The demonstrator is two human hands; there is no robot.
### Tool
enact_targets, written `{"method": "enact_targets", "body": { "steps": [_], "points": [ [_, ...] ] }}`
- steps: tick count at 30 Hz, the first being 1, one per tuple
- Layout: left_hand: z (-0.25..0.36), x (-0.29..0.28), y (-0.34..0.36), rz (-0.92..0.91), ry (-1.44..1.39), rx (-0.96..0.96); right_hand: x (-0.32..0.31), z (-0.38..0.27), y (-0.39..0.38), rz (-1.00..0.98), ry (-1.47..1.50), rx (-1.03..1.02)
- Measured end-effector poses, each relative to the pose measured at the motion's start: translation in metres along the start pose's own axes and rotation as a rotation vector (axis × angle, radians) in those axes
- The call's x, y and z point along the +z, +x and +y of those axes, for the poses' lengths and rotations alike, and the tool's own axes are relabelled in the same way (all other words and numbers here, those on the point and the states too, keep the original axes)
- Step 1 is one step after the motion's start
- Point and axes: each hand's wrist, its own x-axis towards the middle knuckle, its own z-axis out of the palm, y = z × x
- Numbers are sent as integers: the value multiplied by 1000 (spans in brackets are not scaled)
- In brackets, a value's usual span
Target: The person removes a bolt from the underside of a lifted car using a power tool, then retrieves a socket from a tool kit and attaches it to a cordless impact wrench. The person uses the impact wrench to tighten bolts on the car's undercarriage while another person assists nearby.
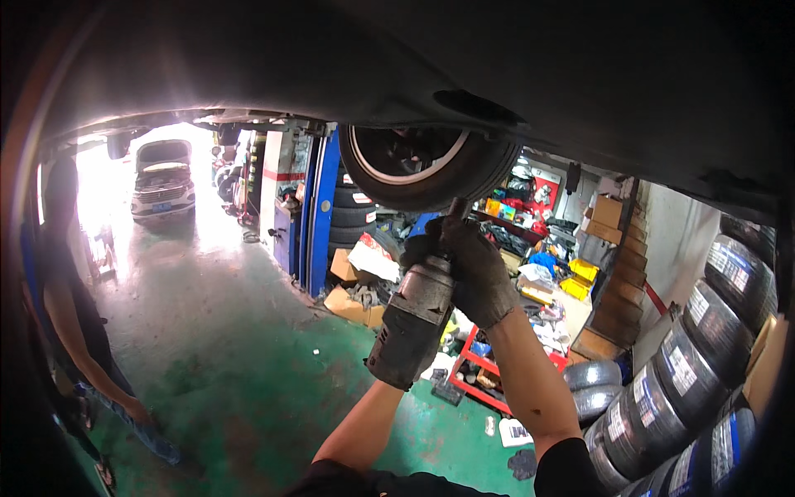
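Observation:
An impact wrench (411,319), grey and worn, points up toward the underside of a raised car (331,50). My right hand (479,269), in a dark dirty work glove, is closed round its front end, by the short extension or socket (456,209). My left forearm (358,431) runs up to the wrench's rear; the left hand is mostly hidden behind the tool, which it appears to support by the grip. Just above the tip hangs a wheel (489,170) of the car. Whether the tip touches anything is too dark to tell.
Another person (79,331) stands at the left. A blue lift post (321,215) rises beyond the wheel. A red tool cart (484,381) and cluttered shelves lie behind my hands. Stacked tyres (654,406) line the right side. A white car (163,182) with its bonnet up stands far left.

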Motion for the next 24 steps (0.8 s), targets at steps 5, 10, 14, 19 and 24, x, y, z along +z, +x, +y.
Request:
{"method": "enact_targets", "body": {
  "steps": [5,10,14,19,24],
  "points": [
    [-47,31,50,-22,-73,143,-2,-33,37,-9,395,25],
    [-57,76,86,0,-88,55,-38,-39,68,-66,253,-49],
    [-68,105,98,110,-277,23,-64,-38,84,-274,478,106],
    [-23,103,101,-23,-936,-52,-61,-43,76,5,-220,-201],
    [23,115,95,134,-806,-174,-64,-41,69,3,98,-27]
  ]
}}
